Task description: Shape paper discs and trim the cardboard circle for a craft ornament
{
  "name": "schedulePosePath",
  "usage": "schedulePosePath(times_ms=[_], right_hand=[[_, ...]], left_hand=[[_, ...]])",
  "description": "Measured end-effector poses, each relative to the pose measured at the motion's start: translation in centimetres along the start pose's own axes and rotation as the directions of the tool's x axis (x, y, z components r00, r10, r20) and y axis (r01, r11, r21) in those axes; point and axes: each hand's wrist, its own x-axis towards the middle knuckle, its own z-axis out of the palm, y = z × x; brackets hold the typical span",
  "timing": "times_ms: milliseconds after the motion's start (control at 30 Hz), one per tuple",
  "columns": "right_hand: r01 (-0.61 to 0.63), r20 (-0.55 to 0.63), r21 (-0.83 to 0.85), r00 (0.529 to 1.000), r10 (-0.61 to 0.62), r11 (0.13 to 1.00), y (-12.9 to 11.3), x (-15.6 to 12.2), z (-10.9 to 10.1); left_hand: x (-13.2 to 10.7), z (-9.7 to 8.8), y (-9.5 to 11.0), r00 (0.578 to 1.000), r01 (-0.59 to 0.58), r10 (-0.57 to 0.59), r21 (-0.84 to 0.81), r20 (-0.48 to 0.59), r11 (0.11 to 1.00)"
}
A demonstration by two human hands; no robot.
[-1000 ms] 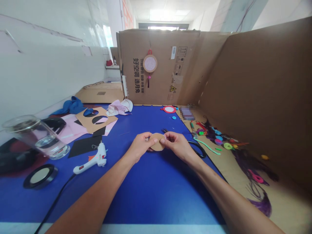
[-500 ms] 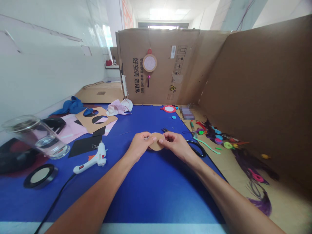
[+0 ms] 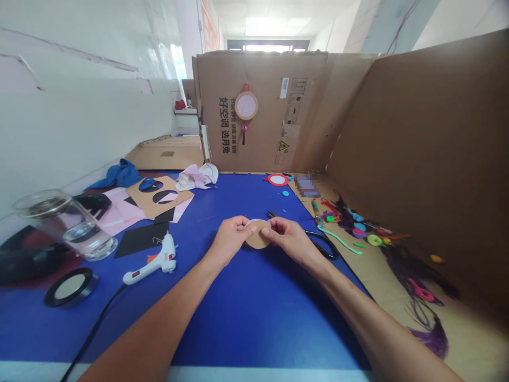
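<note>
A: In the head view, where is the disc found?
B: The disc (image 3: 257, 236) is held just above the mat (image 3: 254, 313), near its middle, between both hands.
A: How is it gripped?
B: Its left rim is pinched by the left hand (image 3: 229, 240) and its upper right rim by the right hand (image 3: 292, 239). Both sets of fingers are closed narrowly on it.
A: How is it judged to handle?
B: It looks like thin cardboard, so it is judged light and fairly stiff, but easily creased if bent. It is best taken at opposite points of the rim with a light pinch.
A: What is seen around it?
B: A glue gun (image 3: 153, 262) is seen to the left, well apart, and a glass (image 3: 67, 225) farther left. A black loop (image 3: 325, 245) is seen just beside the right hand.
</note>
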Motion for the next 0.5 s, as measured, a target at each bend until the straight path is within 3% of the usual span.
schedulePosePath(times_ms=[167, 500], right_hand=[[-0.011, 0.013, -0.057, 1.000, 0.012, 0.998, 0.13, -0.05, 0.06], [-0.019, 0.015, -0.042, 1.000, 0.019, 0.999, -0.10, -0.04, 0.12]], left_hand=[[0.04, 0.06, -0.18, 0.999, -0.035, 0.036, 0.032, -0.023, 0.999], [0.06, -0.02, 0.07, 0.999, 0.020, -0.020, -0.005, -0.045, 1.000]])
